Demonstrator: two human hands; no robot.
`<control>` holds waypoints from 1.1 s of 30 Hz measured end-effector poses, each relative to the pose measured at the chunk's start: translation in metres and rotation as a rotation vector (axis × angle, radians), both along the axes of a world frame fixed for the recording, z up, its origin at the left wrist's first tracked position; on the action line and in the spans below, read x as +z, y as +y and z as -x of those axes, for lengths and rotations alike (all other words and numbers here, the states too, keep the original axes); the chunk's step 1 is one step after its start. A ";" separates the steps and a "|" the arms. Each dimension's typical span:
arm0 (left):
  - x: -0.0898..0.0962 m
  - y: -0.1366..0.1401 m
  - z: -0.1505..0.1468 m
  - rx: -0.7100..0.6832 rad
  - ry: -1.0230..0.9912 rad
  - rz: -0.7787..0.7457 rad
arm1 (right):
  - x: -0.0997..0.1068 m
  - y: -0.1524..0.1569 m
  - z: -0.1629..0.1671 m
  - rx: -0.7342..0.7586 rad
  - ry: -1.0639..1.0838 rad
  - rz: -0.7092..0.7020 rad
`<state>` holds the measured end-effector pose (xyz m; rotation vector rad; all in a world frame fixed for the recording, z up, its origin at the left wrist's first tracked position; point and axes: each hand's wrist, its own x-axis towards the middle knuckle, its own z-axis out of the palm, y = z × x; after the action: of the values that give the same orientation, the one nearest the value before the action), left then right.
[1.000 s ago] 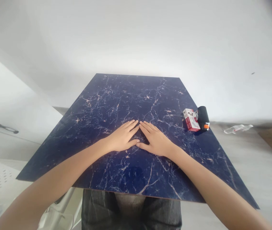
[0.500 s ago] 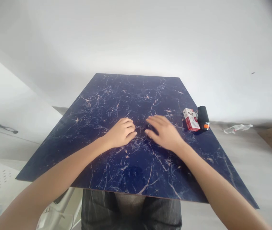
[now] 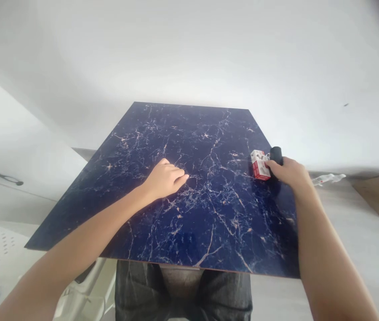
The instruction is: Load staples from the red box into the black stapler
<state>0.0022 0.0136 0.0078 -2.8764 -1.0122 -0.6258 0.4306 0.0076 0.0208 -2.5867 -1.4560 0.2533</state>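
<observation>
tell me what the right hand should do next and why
Probably firm up its hold on the black cylinder before any lift: the right hand is at its near end, the thumb points toward the red-and-white box, and the other fingers are hidden, so a secure grip cannot be confirmed.

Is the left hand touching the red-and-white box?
Apart: the head view shows a wide stretch of blue tabletop between the left hand and the red-and-white box.
</observation>
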 end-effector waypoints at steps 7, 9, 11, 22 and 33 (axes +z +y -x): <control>0.006 0.013 0.014 0.132 0.002 -0.078 | 0.002 0.035 0.100 0.216 0.003 -0.028; 0.010 0.018 0.022 0.197 -0.013 -0.077 | 0.006 0.045 0.143 0.312 0.027 -0.046; 0.018 0.024 0.032 0.275 -0.041 -0.069 | 0.010 0.053 0.189 0.407 0.066 -0.057; 0.041 0.055 0.147 0.512 -0.106 0.413 | 0.006 0.065 0.391 0.775 0.525 -0.082; 0.066 0.030 0.163 0.444 0.172 0.574 | -0.023 0.088 0.392 0.826 0.787 -0.186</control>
<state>-0.1608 0.0434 0.0743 -2.8770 -1.9802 -0.0538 0.0389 0.0954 -0.0023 -1.3219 -1.9274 1.0172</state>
